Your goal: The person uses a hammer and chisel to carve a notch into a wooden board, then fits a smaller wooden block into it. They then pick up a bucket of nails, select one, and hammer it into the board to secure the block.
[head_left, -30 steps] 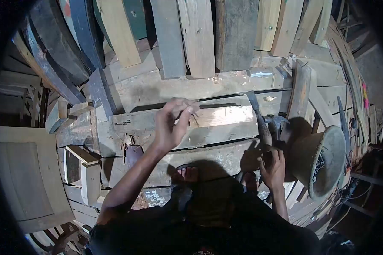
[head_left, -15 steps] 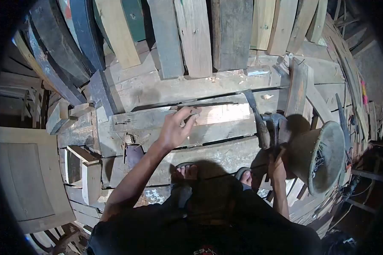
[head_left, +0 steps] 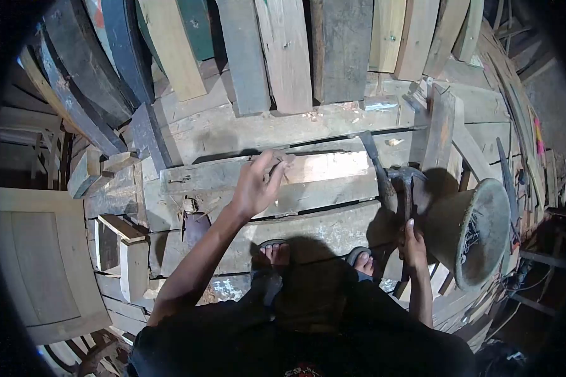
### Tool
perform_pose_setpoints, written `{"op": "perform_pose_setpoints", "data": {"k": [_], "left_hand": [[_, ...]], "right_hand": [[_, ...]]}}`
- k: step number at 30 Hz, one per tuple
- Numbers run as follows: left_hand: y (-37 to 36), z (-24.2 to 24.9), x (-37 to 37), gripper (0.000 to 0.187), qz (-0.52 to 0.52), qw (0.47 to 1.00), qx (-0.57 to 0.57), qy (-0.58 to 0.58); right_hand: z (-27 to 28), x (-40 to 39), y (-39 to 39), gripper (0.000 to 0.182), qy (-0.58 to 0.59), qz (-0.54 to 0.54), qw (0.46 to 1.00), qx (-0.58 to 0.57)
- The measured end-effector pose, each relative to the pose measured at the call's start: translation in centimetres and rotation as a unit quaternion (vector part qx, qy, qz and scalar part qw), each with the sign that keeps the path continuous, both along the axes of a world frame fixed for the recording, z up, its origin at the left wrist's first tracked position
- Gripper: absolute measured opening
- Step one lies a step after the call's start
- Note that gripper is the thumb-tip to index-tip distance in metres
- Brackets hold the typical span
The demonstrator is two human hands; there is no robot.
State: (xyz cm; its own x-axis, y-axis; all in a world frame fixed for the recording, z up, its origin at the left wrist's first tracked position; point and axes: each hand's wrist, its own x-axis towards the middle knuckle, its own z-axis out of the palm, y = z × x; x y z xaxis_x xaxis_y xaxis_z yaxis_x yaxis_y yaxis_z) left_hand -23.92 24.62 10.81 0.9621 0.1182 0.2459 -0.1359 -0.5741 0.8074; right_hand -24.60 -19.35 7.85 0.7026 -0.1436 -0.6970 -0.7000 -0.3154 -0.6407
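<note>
My left hand (head_left: 258, 186) is over a wooden plank (head_left: 333, 166) lying across the boards, its thumb and fingers curled into a pinch near the pale, brightly lit stretch of the wood. What sits between the fingertips is too small to make out. On the right, my right hand (head_left: 414, 246) is wrapped around the handle of a hammer (head_left: 407, 195), thumb along the handle, the metal head pointing away from me. Just left of the hammer lies a tool with a dark blade and wooden handle (head_left: 387, 185). Beside my right hand a tilted grey bucket (head_left: 443, 229) holds dark nail-like pieces (head_left: 471, 232).
Several thick planks (head_left: 286, 56) line the far side. A short upright block (head_left: 437, 125) stands at right. At left are a small wooden frame (head_left: 134, 267) and a panelled door (head_left: 38, 264). My sandalled feet (head_left: 275, 253) rest on the boards, which have gaps.
My left hand has shifted slightly left and up along the plank, still pinched. My right thumb now lies along the hammer's handle, and the hammer has turned more upright in view.
</note>
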Motion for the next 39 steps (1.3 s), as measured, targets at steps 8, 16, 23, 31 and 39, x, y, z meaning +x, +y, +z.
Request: {"op": "perform_pose_setpoints", "data": {"k": [8, 16, 23, 31, 39], "left_hand": [[0.0, -0.3, 0.0, 0.016, -0.004, 1.000, -0.020, -0.007], [0.6, -1.1, 0.3, 0.015, -0.019, 0.997, 0.048, -0.063], [-0.2, -0.5, 0.2, 0.015, -0.003, 0.999, 0.033, -0.033], [-0.1, -1.6, -0.1, 0.021, 0.003, 0.999, 0.029, -0.032], [-0.1, -2.6, -0.1, 0.016, -0.009, 1.000, -0.004, -0.024]], "right_hand": [[1.4, -0.2, 0.6, 0.053, -0.002, -0.003, 1.000, -0.006], [6.1, -0.3, 2.2, 0.047, -0.192, 0.091, 0.977, -0.036], [14.9, 0.3, 7.3, 0.027, -0.295, 0.156, 0.942, 0.024], [15.2, 0.3, 13.2, 0.022, -0.274, 0.395, 0.876, -0.035], [15.5, 0.6, 12.5, 0.029, -0.350, 0.343, 0.870, -0.048]]}}
